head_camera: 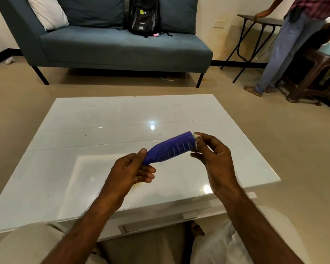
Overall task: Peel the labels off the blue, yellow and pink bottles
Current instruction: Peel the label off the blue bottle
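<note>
My left hand (131, 169) grips the blue bottle (170, 148) above the counter (84, 130); my right hand's (215, 157) fingers (199, 136) pinch its white label (196, 139).

Blue bottle (171, 148) held lying aslant above the white worktop (103, 119), clear of its surface. Left hand (130, 172) grips the bottle's near-left end, thumb on top. Right hand (215, 157) pinches crumpled white label (197, 139) at the far-right end. Whitish streaks mark the bottle's body. Grey sofa (122, 46) stands beyond, black backpack (143, 16) on it.
</note>
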